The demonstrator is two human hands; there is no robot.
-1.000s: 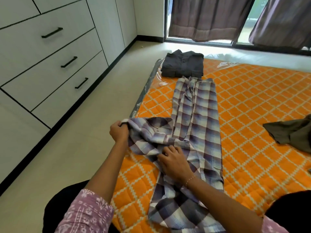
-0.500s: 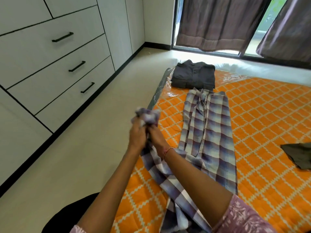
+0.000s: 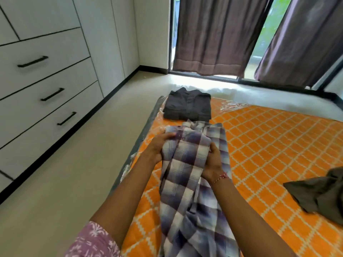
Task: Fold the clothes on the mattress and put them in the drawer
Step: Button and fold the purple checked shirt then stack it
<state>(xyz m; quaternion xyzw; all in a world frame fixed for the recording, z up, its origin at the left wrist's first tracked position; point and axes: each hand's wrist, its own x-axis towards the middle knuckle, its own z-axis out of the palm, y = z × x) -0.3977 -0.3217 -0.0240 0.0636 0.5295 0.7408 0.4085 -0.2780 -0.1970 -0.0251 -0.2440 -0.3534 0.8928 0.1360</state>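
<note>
Plaid shirt between hands: left hand and right hand grip folded edges (over mattress)

The shirt is a plaid of purple, blue-grey and white, and it lies on a mattress of bright orange crossed by a white diamond lattice. A folded shirt at the mattress's far end is dark charcoal grey, and the loose garment at the right edge is a drab olive-brown. The drawers are white with black handles, the floor is beige with a black skirting line, the curtains are brownish mauve, and the sleeve is pink-purple with a white print.
</note>
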